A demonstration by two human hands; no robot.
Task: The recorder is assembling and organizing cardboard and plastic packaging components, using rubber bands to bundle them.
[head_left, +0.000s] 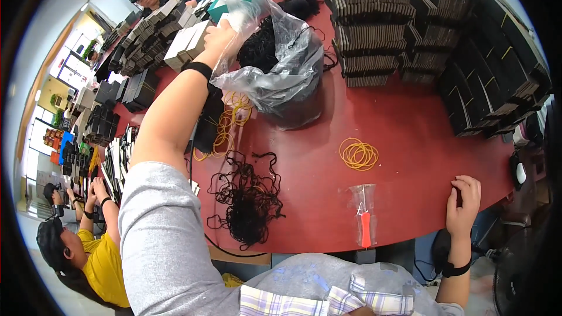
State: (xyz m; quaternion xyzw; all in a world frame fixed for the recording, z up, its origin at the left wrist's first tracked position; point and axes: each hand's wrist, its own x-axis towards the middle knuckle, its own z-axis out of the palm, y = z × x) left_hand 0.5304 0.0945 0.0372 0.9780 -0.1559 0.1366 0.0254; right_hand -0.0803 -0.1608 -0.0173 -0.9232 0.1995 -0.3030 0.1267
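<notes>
My left hand [222, 39] is stretched far forward, beside a clear plastic bag [298, 79] and close to some white boxes [186, 45]. Its fingertips are partly hidden, so a grip on the bag's edge or on something white cannot be made out. Black cord [257, 47] fills the mouth of the bag. Near the table's right front edge rests my right hand [464, 205], fingers loosely bent, the thumb apart and nothing in it. A tangled heap of black cord [247, 210] lies before me, with yellow rubber bands [359, 154] to its right.
An orange-handled tool [365, 228] in a clear sleeve lies at the front edge of the red table [316, 199]. More rubber bands [225, 131] lie near my left arm. Tall black stacks [374, 23] stand at the back right. Co-workers [99, 263] sit along the left.
</notes>
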